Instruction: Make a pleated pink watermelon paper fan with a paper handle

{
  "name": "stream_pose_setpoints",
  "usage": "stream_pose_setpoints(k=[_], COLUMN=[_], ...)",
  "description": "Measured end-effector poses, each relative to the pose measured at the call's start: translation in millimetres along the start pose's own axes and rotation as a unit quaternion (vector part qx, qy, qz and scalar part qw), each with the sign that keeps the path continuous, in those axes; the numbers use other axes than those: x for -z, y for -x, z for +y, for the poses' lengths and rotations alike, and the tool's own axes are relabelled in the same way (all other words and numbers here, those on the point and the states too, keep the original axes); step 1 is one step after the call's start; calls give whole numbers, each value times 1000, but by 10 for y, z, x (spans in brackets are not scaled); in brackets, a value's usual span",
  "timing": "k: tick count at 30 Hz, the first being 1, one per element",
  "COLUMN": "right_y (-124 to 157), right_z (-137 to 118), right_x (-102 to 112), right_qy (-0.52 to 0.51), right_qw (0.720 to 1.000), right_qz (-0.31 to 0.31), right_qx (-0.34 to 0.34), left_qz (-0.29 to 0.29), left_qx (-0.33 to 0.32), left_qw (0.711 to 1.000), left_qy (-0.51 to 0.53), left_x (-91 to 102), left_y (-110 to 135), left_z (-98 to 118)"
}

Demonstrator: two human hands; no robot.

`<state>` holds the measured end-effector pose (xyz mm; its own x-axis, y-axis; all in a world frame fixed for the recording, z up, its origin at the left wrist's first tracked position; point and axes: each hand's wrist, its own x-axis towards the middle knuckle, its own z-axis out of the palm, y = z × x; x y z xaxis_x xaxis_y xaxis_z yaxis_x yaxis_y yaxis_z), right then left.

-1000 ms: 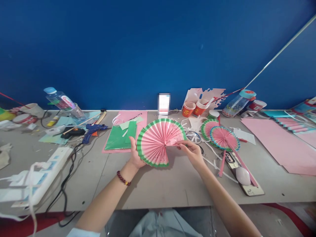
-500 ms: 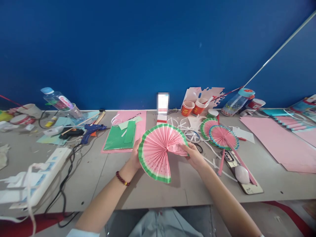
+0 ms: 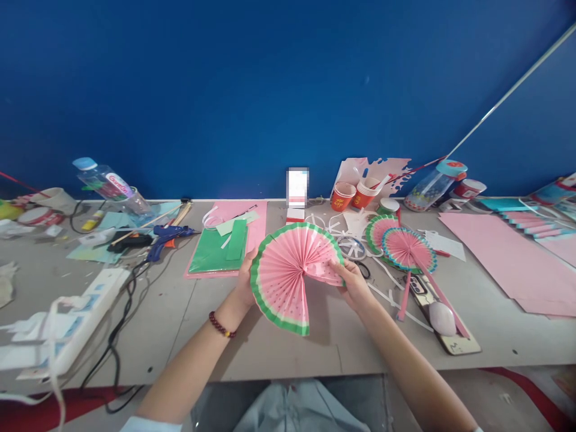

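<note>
Between my hands is a pleated paper fan, pink with dark specks and a pale band inside a green rim, like a watermelon. It is spread most of the way round, with a gap at the lower right. My left hand is closed on its left edge, the fingers partly hidden behind the paper. With thumb on top, my right hand pinches the fan's right end. Two finished-looking round fans lie to the right: a green-rimmed one and, over it, a blue-rimmed one with pink strips.
A green packet on pink paper, a blue glue gun and a white power strip lie left. Red paper cups stand at the back. Rightward are a phone and pink sheets. A blue wall rises behind.
The fan has shifted very slightly left, and its gap looks a touch wider. Both hands keep their hold on it; everything else stays put.
</note>
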<state>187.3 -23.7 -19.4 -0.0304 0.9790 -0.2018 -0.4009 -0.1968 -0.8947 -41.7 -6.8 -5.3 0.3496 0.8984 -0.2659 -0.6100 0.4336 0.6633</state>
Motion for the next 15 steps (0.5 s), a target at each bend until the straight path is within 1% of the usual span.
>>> stream_pose_setpoints(k=[2, 3, 4, 5, 6, 7, 8, 9, 10, 11, 12, 13, 15], right_y=[-14, -22, -29, -35, -39, -40, -38, -35, -32, -29, -27, -28, -37], right_z=[6, 8, 10, 10, 10, 10, 9, 10, 12, 16, 23, 33, 60], right_x=[33, 49, 63, 72, 77, 76, 70, 60, 47, 34, 21, 10, -4], right_qy=[34, 51, 69, 88, 109, 131, 153, 173, 191, 207, 220, 230, 238], right_qw=[999, 997, 994, 991, 987, 982, 978, 974, 971, 968, 965, 964, 964], right_qz=[9, 17, 26, 35, 42, 47, 48, 48, 45, 42, 38, 32, 22], right_qx=[39, 59, 79, 97, 112, 125, 133, 137, 138, 137, 134, 129, 116], left_qz=[14, 21, 33, 55, 87, 115, 131, 133, 117, 86, 58, 33, 15], left_qx=[-16, -41, -86, -149, -220, -291, -355, -406, -446, -469, -480, -485, -487], left_qw=[997, 991, 978, 952, 912, 861, 802, 744, 692, 651, 625, 609, 575], left_qy=[-74, -127, -189, -262, -334, -401, -462, -513, -555, -591, -612, -627, -658], left_x=[45, 68, 89, 106, 117, 120, 116, 103, 82, 57, 28, 1, -41], left_y=[-59, -90, -119, -143, -161, -170, -170, -162, -148, -131, -112, -96, -77], left_z=[37, 57, 75, 89, 98, 98, 88, 67, 35, -8, -59, -116, -230])
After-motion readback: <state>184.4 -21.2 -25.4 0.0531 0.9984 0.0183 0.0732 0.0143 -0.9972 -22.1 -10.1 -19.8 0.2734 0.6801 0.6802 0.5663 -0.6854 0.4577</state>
